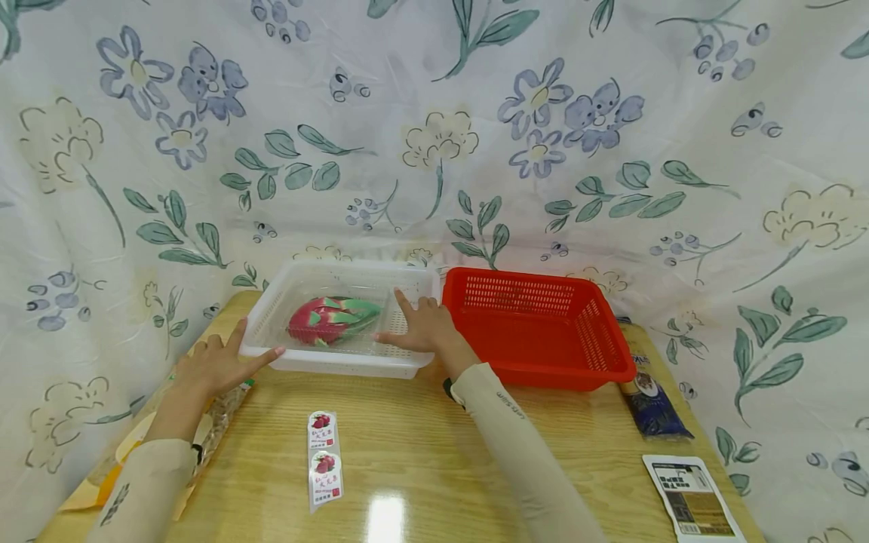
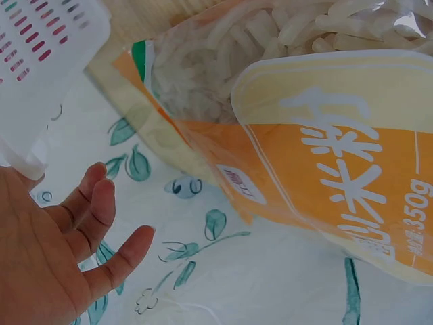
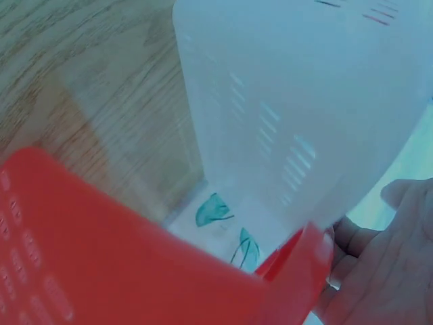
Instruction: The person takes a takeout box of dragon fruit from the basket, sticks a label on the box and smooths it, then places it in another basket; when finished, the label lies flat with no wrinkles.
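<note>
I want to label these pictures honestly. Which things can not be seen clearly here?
- Sticker strip print, head view: too small to read.
- Noodle bag, left wrist view: cut off by the edges.
- Right hand, right wrist view: fingers hidden behind the red basket.
- Dark packet, head view: top hidden behind the red basket.

A dragon fruit lay in the tray at the table's back edge, a basket just right of it, my hands flanking the tray.
</note>
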